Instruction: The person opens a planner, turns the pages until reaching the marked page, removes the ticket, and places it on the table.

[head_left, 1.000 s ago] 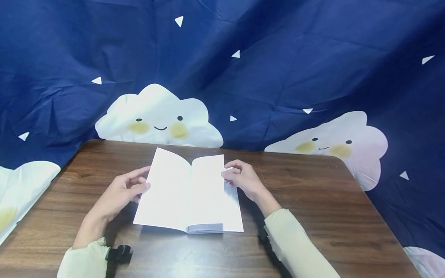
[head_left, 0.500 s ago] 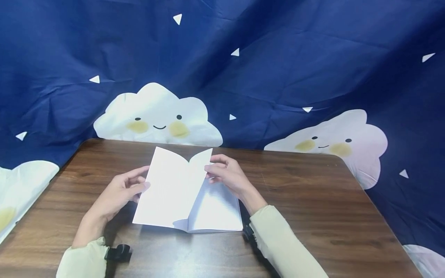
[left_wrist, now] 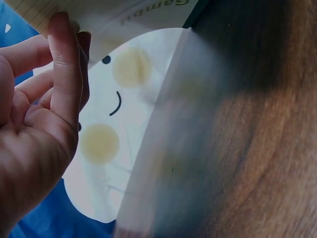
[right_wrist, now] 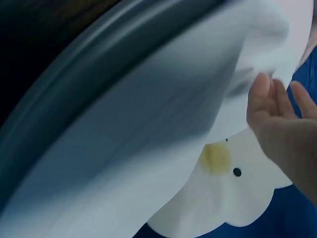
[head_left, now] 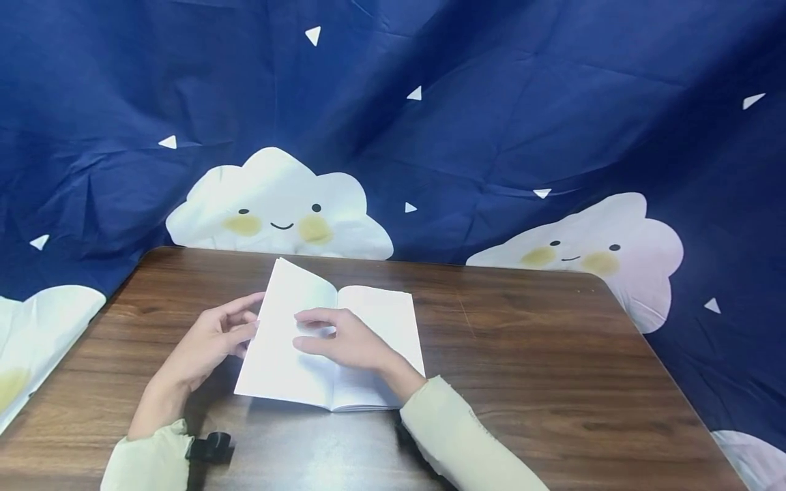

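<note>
A notebook [head_left: 383, 317] with white pages lies open above the brown table, its left half raised and tilted. My left hand [head_left: 205, 344] grips the left edge between thumb and fingers. In the left wrist view, that hand [left_wrist: 47, 109] pinches the edge, and printed letters show upside down on the notebook's cover [left_wrist: 153, 15]. Over the left page hovers my right hand [head_left: 353, 341], thumb and fingers apart with nothing between them. In the right wrist view the right hand [right_wrist: 282, 109] is beside the page; whether its fingertips touch the paper cannot be told.
The dark wood-grain table [head_left: 540, 368] extends around the notebook, with rounded far corners. Behind it hangs a blue cloth [head_left: 491, 123] printed with white clouds and triangles. A black strap-like device [head_left: 211, 447] sits at the left wrist.
My right hand has turned a page from the right side over to the left and let it go. It has moved left across the notebook. The left hand has stayed in place.
</note>
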Motion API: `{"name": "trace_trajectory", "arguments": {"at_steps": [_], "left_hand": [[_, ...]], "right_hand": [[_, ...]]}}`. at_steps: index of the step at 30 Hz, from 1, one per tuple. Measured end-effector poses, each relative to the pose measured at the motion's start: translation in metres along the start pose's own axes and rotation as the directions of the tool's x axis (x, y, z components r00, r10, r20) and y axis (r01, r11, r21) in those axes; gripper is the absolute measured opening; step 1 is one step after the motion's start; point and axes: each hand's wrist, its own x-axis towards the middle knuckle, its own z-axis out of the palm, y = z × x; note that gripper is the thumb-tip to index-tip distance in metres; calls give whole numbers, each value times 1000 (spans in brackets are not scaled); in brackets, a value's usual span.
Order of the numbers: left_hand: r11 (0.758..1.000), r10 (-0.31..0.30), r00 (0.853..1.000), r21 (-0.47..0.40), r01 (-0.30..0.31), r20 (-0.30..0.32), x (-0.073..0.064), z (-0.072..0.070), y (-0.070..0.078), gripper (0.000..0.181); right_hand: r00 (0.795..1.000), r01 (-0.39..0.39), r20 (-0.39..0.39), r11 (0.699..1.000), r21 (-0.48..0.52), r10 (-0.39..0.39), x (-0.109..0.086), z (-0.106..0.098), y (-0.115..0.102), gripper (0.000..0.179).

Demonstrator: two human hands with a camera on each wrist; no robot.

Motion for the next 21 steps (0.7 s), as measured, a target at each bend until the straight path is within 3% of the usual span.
{"name": "trace_trajectory", "arguments": {"at_steps": [9, 21], "left_hand": [[1000, 6, 1000, 10, -6, -5, -1, -1, -2, 54], [999, 16, 1000, 34, -16, -12, -1, -2, -1, 56]], "right_hand": [[999, 24, -17, 968, -251, -30, 7, 18, -1, 48], [999, 11, -27, 955, -297, -20, 12, 24, 2, 51]]}}
